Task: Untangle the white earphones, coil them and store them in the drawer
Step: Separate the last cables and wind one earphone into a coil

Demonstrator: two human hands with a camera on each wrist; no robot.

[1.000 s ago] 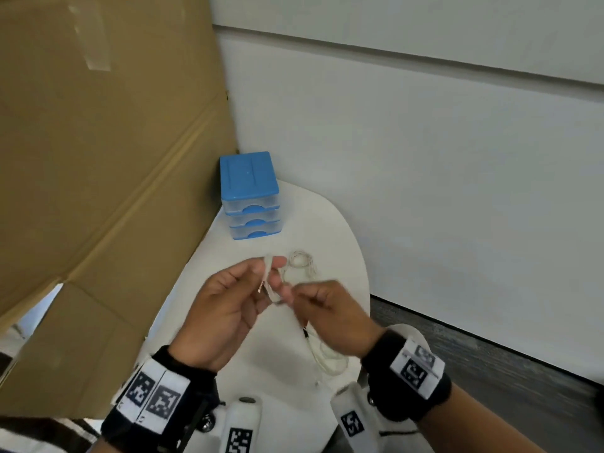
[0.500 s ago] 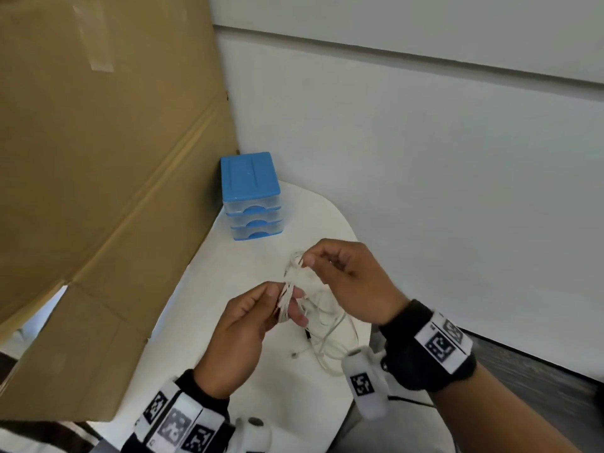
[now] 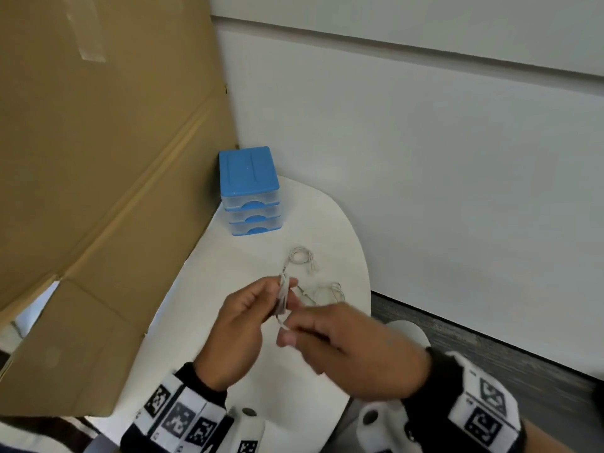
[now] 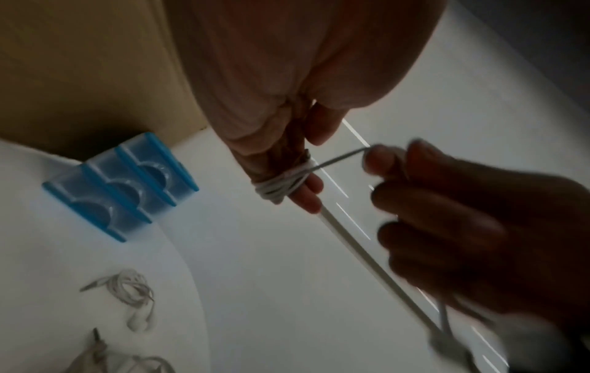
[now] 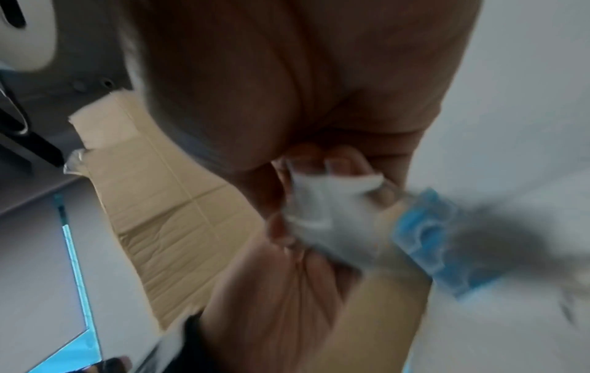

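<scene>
The white earphones' cable is wound in several turns round the fingers of my left hand, which holds it above the white table. In the left wrist view the turns sit near the fingertips. A taut strand runs from them to my right hand, which pinches it. In the head view my right hand is just below and right of the left. The rest of the cable trails out of sight under it. The blue three-drawer unit stands at the table's far corner with all its drawers closed.
A second coiled white earphone set lies on the table beyond my hands, and loose cable lies to its right. A large cardboard sheet leans along the left side. A white wall is behind, and grey floor is to the right.
My right hand was raised beyond the left, drawing the cable up; it has swung down and toward me, below the left hand. The left hand rose slightly.
</scene>
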